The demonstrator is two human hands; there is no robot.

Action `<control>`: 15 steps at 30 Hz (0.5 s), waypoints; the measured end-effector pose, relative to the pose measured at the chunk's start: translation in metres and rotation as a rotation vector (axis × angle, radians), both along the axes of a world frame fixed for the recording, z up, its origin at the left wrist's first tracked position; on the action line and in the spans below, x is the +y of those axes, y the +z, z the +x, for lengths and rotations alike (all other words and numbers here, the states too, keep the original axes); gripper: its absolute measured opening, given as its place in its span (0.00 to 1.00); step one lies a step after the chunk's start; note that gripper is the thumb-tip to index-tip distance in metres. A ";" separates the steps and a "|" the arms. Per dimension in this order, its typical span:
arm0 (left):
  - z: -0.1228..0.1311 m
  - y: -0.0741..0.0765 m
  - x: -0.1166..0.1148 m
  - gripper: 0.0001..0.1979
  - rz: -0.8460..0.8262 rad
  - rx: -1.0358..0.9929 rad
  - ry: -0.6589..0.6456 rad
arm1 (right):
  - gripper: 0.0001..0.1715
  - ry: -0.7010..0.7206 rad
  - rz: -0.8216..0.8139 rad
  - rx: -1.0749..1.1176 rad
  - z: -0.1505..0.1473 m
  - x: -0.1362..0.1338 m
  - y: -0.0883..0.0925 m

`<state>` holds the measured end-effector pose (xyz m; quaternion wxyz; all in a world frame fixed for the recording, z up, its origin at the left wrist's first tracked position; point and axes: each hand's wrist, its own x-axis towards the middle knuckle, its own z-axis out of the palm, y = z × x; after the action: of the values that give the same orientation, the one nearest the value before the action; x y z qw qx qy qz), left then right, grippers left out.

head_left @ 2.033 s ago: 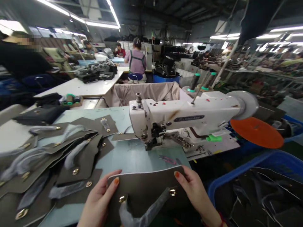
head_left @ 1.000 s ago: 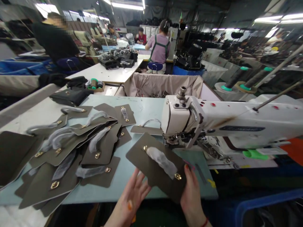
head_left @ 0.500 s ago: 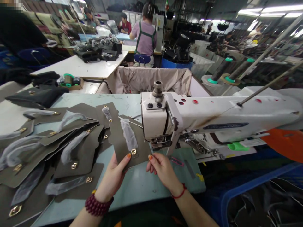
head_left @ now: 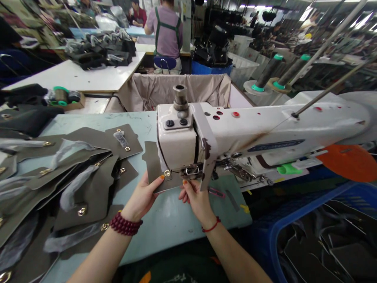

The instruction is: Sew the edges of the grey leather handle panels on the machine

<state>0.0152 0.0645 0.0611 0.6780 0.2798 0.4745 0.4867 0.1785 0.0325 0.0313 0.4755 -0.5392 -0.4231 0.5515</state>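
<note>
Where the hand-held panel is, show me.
The panel sits just left of centre in the head view, partly hidden by the sewing machine, with the left hand at its near-left corner.

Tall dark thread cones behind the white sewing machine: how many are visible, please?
2: the left cone and the right cone, side by side beyond the sewing machine. More may be hidden behind it.

the head view faces forward and down, near the sewing machine (head_left: 235, 127).
</note>
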 end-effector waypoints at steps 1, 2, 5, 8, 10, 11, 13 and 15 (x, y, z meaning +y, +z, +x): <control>0.000 0.000 0.000 0.28 -0.003 -0.001 -0.001 | 0.28 -0.007 -0.002 0.001 -0.001 0.000 0.000; -0.001 0.001 0.000 0.27 -0.010 0.002 -0.002 | 0.28 -0.012 -0.007 0.000 -0.001 0.000 0.000; -0.007 0.003 0.001 0.23 -0.050 0.048 -0.058 | 0.26 -0.037 -0.018 0.001 -0.002 -0.001 -0.001; -0.016 0.006 0.003 0.16 -0.079 0.156 -0.267 | 0.25 -0.054 -0.015 0.026 -0.004 -0.001 -0.003; -0.022 0.007 0.007 0.13 -0.050 0.244 -0.434 | 0.25 -0.046 -0.027 0.062 -0.005 -0.001 -0.005; -0.023 0.006 0.008 0.15 -0.026 0.286 -0.491 | 0.25 -0.038 -0.038 0.082 -0.006 -0.001 -0.006; -0.026 0.005 0.012 0.17 0.021 0.358 -0.546 | 0.25 -0.026 -0.051 0.109 -0.007 0.000 -0.007; -0.026 0.003 0.014 0.17 0.050 0.391 -0.563 | 0.26 -0.017 -0.050 0.113 -0.007 -0.001 -0.007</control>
<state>-0.0113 0.0781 0.0640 0.6750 0.5042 0.4874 0.2292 0.1712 0.0320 0.0240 0.4898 -0.5223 -0.3771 0.5874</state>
